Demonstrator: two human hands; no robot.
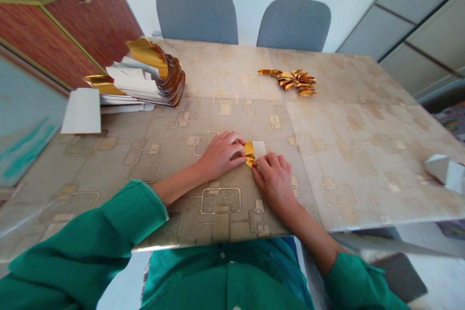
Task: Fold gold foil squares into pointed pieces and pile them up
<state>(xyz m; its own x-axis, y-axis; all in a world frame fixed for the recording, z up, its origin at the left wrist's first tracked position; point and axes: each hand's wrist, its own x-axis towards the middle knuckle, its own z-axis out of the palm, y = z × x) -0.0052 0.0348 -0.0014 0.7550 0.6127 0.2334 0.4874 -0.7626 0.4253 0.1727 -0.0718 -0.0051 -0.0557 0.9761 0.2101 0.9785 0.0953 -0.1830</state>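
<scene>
A small piece of gold foil paper with a white side lies on the table near its front edge, partly folded. My left hand is closed at its left edge, thumb and fingers pinching the paper. My right hand holds the lower right part, with its fingertips pressed together on the gold edge. The white part of the sheet shows between the hands, and its lower end is hidden by my right fingers.
A curved stack of gold and white paper sheets stands at the back left. Several folded gold pieces lie in a cluster at the back right. A white paper box sits at the right edge. Two grey chairs are behind the patterned table.
</scene>
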